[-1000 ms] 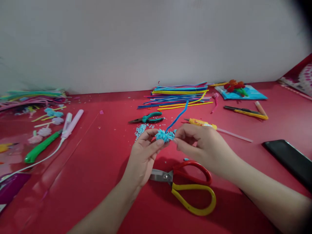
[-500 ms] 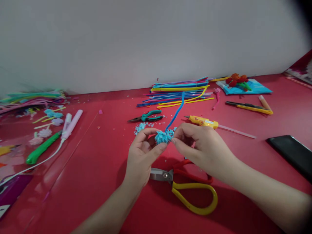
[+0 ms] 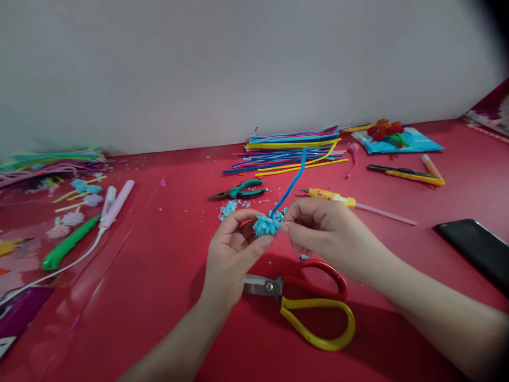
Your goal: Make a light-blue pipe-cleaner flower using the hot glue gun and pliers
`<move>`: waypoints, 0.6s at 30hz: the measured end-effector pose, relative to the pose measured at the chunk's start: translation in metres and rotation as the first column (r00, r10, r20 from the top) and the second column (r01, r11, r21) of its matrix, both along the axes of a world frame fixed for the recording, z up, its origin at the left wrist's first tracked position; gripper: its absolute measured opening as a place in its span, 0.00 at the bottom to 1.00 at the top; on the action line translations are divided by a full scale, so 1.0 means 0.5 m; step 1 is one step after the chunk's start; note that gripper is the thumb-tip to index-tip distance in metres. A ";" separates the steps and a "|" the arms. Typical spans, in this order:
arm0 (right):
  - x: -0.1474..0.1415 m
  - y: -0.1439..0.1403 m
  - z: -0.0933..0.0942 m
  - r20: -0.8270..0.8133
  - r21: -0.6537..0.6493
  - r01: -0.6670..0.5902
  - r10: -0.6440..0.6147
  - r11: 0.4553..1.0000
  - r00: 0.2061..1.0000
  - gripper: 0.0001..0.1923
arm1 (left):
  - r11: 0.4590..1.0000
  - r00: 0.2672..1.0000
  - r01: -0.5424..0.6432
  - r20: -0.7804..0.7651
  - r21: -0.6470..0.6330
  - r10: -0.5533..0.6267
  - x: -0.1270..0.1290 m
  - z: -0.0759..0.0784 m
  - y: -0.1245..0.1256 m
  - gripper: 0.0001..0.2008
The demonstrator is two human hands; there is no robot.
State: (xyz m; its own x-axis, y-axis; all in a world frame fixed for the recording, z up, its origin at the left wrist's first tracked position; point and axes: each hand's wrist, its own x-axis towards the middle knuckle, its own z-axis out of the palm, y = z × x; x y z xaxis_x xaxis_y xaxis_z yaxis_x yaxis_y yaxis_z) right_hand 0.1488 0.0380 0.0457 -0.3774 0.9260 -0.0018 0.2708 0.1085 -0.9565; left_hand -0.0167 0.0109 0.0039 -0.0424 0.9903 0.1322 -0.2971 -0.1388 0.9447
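Observation:
A fluffy light-blue pipe-cleaner flower (image 3: 267,225) with a darker blue stem (image 3: 292,182) is held above the red table between both hands. My left hand (image 3: 233,257) pinches it from the left with thumb and fingers. From the right, my right hand (image 3: 322,233) pinches its edge with the fingertips. The stem rises away toward the far pile of pipe cleaners. Red-and-yellow scissors (image 3: 310,300) lie on the table just below the hands.
Green-handled pliers (image 3: 238,191), blue trimmings (image 3: 228,209) and a yellow glue gun (image 3: 330,198) lie beyond the hands. Coloured pipe cleaners (image 3: 290,151) are stacked by the wall. A black phone (image 3: 475,252) sits right, a yellow cutter (image 3: 405,174) beyond it; a green tool (image 3: 67,244) and white-corded tool (image 3: 115,204) sit left.
The hands stay pinched on the blue flower and turn it slightly; the stem has swung a little. The view has shifted slightly.

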 end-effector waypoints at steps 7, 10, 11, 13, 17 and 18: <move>0.008 0.013 0.003 -0.053 -0.197 -0.080 0.070 0.977 0.996 0.06 | 0.999 0.998 -0.043 -0.042 0.009 0.043 0.001 0.007 -0.001 0.14; 0.009 0.008 0.008 0.063 0.051 -0.022 0.019 0.998 0.998 0.06 | 0.999 0.999 -0.042 -0.003 -0.022 0.041 0.001 0.008 0.000 0.12; 0.008 0.005 0.009 0.115 0.160 -0.009 -0.009 0.987 0.993 0.05 | 0.998 0.999 -0.043 0.014 -0.039 0.043 0.000 0.008 0.001 0.12; 0.007 -0.001 0.009 0.208 0.333 -0.024 -0.049 0.942 0.977 0.05 | 0.996 0.998 -0.048 0.045 -0.080 0.052 0.000 0.007 0.002 0.12; 0.009 -0.006 0.002 0.305 0.465 -0.069 -0.086 0.883 0.948 0.05 | 0.992 0.996 -0.037 0.079 -0.118 0.046 0.000 0.007 0.003 0.12; 0.010 -0.006 0.000 0.318 0.485 -0.074 -0.097 0.872 0.943 0.06 | 0.993 0.996 -0.033 0.080 -0.116 0.042 0.000 0.008 0.003 0.12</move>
State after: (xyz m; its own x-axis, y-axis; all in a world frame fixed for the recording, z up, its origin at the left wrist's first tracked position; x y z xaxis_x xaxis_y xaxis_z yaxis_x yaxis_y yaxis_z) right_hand 0.1538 0.0352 0.0458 -0.4238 0.8447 0.3270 0.5577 0.5278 -0.6406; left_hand -0.0167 0.0123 0.0077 -0.0857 0.9962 0.0122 -0.3714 -0.0433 0.9275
